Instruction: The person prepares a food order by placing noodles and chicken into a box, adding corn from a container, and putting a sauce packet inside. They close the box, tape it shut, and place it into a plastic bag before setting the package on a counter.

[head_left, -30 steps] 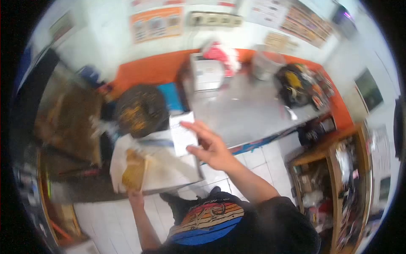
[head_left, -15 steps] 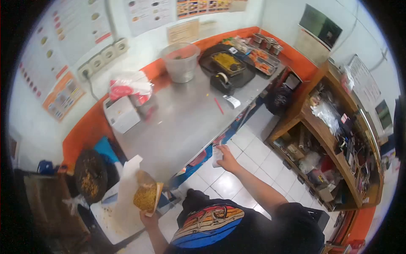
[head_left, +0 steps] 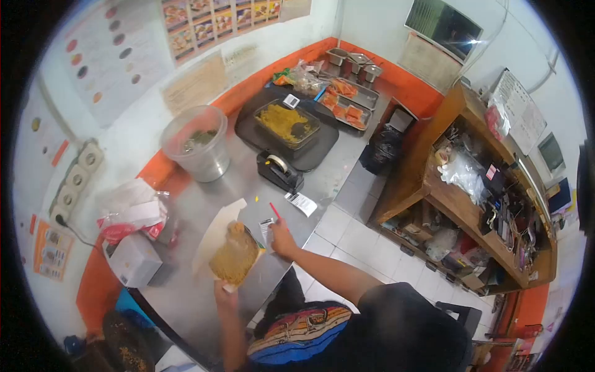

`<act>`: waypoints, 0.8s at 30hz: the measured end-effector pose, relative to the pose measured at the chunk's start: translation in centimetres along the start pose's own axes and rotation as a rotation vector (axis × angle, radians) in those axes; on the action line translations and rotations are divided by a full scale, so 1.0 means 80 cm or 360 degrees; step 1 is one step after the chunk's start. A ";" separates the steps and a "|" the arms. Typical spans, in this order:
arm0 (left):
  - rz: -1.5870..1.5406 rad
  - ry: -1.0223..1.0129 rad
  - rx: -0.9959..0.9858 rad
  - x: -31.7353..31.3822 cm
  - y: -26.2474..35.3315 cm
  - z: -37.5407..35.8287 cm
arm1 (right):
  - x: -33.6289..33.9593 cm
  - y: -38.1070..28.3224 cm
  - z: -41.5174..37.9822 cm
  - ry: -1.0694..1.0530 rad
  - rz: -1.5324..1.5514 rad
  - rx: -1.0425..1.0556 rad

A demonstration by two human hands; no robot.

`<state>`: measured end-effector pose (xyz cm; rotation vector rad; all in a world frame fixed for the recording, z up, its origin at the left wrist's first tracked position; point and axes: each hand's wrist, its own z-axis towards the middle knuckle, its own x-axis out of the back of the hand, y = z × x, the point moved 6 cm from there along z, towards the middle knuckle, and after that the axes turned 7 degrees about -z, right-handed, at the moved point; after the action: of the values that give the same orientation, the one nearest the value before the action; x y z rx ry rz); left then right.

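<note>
My left hand (head_left: pixel 224 291) holds up a folded golden-brown filled flatbread (head_left: pixel 234 253) on a sheet of white paper (head_left: pixel 214 234) above the steel counter (head_left: pixel 204 279). My right hand (head_left: pixel 284 240) rests at the counter's front edge and grips a small white paper slip (head_left: pixel 267 228). A red pen (head_left: pixel 274 210) lies just beyond it, and another white slip (head_left: pixel 302 203) lies a little to the right. A black tape dispenser (head_left: pixel 279 172) stands behind those.
A clear plastic tub (head_left: pixel 196 144) stands at the wall. A black tray (head_left: pixel 291 127) holds a pan of yellow filling. White box (head_left: pixel 132 260) and bagged packs (head_left: pixel 133 211) sit at left. Metal trays of toppings (head_left: pixel 347 102) sit at the far end; a cluttered wooden shelf (head_left: pixel 471 204) stands right.
The view swung right along the counter. My right hand carried the white slip up from below the counter edge onto the steel top. My left hand brought the flatbread and its paper over the counter.
</note>
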<state>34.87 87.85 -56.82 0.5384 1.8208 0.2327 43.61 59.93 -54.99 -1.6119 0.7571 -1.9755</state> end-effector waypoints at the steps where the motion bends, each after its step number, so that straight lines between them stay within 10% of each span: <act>1: 0.0059 -0.0037 -0.0011 -0.025 -0.007 0.019 | 0.000 0.003 0.000 -0.0085 -0.0041 -0.0030; 9: 0.0597 0.0093 0.0116 -0.005 -0.025 0.139 | -0.014 0.042 0.012 -0.0667 -0.0006 -0.0037; 13: 0.1229 0.0939 -0.0126 -0.055 -0.012 0.116 | 0.098 0.026 0.065 -0.0808 0.0437 0.0071; 16: 0.2134 0.1430 -0.0272 -0.102 0.008 0.086 | 0.143 0.093 0.113 -0.0805 0.0796 -0.0301; 19: 0.1945 0.1781 -0.0657 -0.152 0.009 0.047 | 0.200 0.194 0.185 -0.0359 0.0793 -0.0628; 22: 0.2307 0.1847 -0.0844 -0.267 -0.027 0.049 | 0.250 0.278 0.257 0.0054 0.0912 -0.1140; 24: 0.2305 0.1311 -0.0931 -0.268 -0.081 0.091 | 0.227 0.317 0.301 -0.0089 0.1498 -0.1561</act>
<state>45.07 71.23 -43.61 1.3615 1.5848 2.1223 64.19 26.36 -55.47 -1.2704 2.1679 -0.8660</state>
